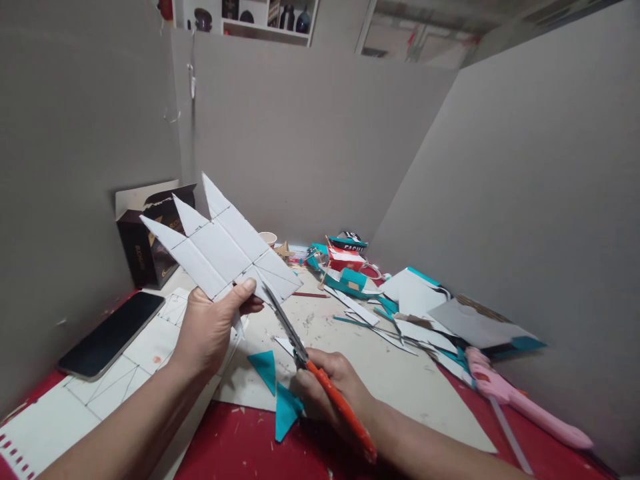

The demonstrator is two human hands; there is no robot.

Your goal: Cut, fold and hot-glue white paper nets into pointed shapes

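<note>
My left hand [213, 323] is closed on a white card piece [225, 243], with the thumb on its front near the lower edge. Three pointed flaps stick out at the card's upper left, and drawn lines and creases cross it. My right hand [333, 387] is wrapped round orange-handled scissors [340, 407]. Their blades point up and left, with the tips at the card's lower right part, just beside my left thumb. Below the blades, two teal triangular scraps [263, 370] lie near the board's front edge.
A black phone [113, 333] rests on drawn-on paper [107, 393] at left, before a dark box [145, 250]. Right of the pale board [400, 393] are card offcuts [417, 293] and a pink glue gun [525, 403]. A cup [269, 237] stands behind.
</note>
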